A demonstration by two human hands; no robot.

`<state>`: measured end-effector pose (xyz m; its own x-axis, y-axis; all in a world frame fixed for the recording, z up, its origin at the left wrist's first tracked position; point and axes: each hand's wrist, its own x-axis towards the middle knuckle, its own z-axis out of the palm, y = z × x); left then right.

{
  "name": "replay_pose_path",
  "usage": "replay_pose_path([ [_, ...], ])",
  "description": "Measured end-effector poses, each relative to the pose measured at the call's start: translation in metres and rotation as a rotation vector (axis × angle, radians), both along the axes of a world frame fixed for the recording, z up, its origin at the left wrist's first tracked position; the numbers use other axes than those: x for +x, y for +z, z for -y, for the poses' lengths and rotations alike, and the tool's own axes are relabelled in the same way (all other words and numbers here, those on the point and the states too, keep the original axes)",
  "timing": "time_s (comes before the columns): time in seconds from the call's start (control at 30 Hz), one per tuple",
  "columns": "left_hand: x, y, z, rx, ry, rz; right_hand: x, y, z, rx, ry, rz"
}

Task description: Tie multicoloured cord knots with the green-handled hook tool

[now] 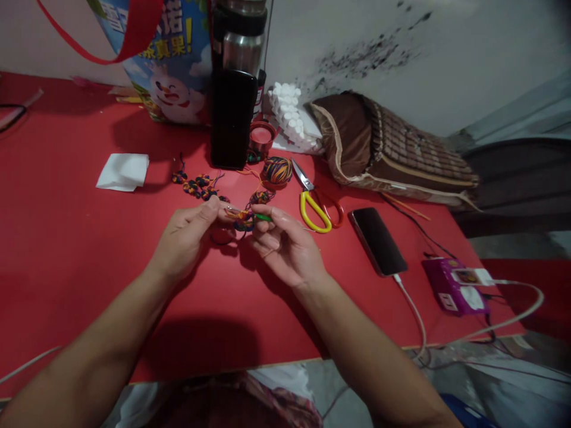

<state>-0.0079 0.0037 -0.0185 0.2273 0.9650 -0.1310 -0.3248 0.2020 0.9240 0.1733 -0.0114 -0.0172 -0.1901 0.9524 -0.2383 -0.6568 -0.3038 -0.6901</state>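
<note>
Between both hands is a small crocheted piece (243,220) in dark blue, orange and yellow yarn. My left hand (191,230) pinches its left side, thumb on top. My right hand (289,241) grips a crochet hook (263,217) by its green handle, and the thin metal tip reaches left across the work. Just beyond the hands lie finished-looking crocheted pieces (196,185) in the same colours. A ball of multicoloured yarn (277,171) rests behind my right hand, with loose strands trailing from it. Parts of the piece are hidden by my fingers.
Scissors (316,211) with yellow and red handles lie right of the yarn. Further right are a charging phone (378,241) and a purple box (455,285) with cables. An upright black phone (232,119), a metal bottle (243,50), a printed bag (173,77) and a brown cushion (392,139) stand behind.
</note>
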Motion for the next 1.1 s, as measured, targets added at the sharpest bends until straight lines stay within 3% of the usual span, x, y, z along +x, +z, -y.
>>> replay_pose_path([
  [0.3, 0.007, 0.006, 0.001, -0.111, 0.098, 0.095, -0.007, -0.006, 0.0, 0.032, 0.032, 0.031],
  [0.53, 0.005, 0.015, 0.005, -0.221, 0.017, 0.192, -0.01, -0.004, 0.002, 0.046, -0.02, 0.02],
  [0.77, 0.009, 0.009, 0.003, -0.212, 0.065, 0.137, -0.011, -0.006, 0.003, 0.084, -0.101, 0.105],
  [0.9, 0.01, 0.007, 0.004, -0.185, 0.126, 0.104, -0.01, -0.008, 0.009, 0.254, -0.168, 0.325],
  [1.1, 0.014, 0.008, 0.007, -0.225, 0.204, 0.121, -0.007, -0.004, 0.021, 0.597, -0.284, 0.944],
])
